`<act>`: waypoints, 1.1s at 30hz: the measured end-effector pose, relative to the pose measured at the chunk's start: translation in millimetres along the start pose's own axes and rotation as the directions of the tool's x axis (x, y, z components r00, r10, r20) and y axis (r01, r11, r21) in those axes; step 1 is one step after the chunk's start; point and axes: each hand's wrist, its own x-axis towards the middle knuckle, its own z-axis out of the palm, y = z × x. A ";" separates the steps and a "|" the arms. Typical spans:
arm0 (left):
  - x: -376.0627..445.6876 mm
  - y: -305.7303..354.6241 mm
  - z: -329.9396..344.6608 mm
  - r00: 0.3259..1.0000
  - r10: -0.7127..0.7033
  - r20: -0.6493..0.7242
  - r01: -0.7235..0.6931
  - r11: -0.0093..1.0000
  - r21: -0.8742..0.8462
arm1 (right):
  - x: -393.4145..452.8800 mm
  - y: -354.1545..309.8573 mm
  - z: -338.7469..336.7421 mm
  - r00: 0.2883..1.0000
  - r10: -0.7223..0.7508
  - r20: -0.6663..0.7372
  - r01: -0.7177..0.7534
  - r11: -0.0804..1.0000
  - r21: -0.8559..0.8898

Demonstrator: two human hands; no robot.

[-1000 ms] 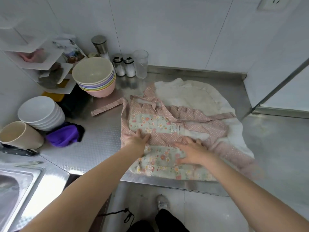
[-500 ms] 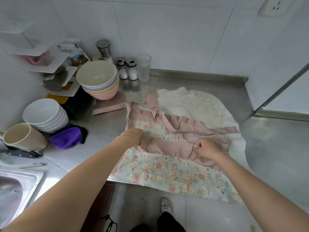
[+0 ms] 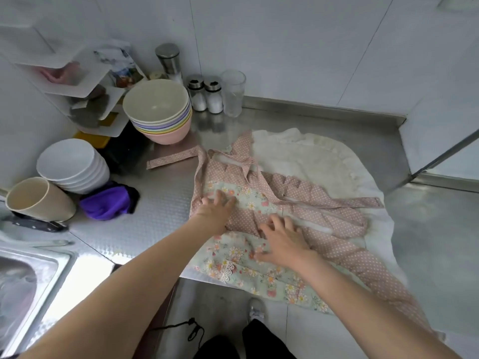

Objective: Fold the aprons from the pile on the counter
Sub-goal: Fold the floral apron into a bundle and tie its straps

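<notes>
both hands now lie flat again: left hand (image 3: 216,211) and right hand (image 3: 281,240) press the pink apron (image 3: 298,200) on the bench (image 3: 160,203), grip released; fold being smoothed.

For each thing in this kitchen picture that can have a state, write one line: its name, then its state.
Floral apron: spread out, partly folded, lower edge hanging off the counter.
White apron: flat underneath.
Left hand: open, pressing the floral apron.
Right hand: open, fingers spread on it.
Bowls: stacked, upright.
Glass: upright.
Beige cup: tipped over.
</notes>
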 end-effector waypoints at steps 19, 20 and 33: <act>-40.6 48.2 -20.7 0.939 0.264 0.221 -0.279 0.960 0.040 | -26.2 38.3 -32.6 0.935 0.197 0.293 -0.190 0.980 -0.056; -34.5 45.6 -31.0 0.951 0.273 0.144 -0.280 0.959 0.032 | -19.0 38.7 -44.2 0.947 0.173 0.269 -0.157 0.984 -0.081; 81.2 6.8 -70.2 0.947 0.105 -0.303 -0.136 0.987 -0.083 | 81.2 39.2 -103.2 0.999 -0.020 -0.043 0.029 0.972 0.232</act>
